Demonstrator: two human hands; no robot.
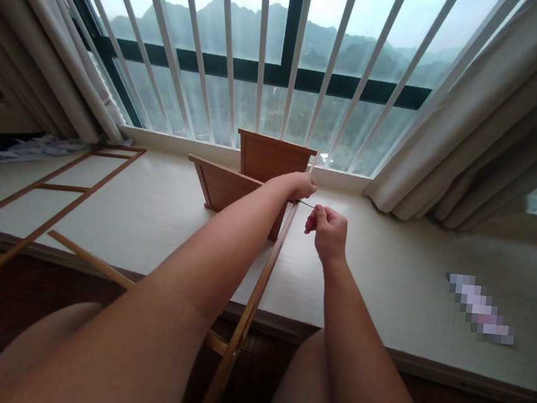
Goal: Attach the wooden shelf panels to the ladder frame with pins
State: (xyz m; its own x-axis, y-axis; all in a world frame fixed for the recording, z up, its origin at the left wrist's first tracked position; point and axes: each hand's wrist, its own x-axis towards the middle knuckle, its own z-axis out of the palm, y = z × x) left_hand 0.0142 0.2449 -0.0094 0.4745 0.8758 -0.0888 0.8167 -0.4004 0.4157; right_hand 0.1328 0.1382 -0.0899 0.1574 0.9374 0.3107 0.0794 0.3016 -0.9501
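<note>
Pale ledge [385,270] below a barred window [293,33], curtains [444,149] either side. Near centre, the right hand [332,232] pinches a thin rod [307,204] pointing toward the wooden frame [263,283] beside the left hand [298,184], whose grip is hidden.

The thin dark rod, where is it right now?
In the head view, the thin dark rod is just right of centre, pinched in the right hand, its other end near the left hand and the far end of a long brown wooden rail.
</note>
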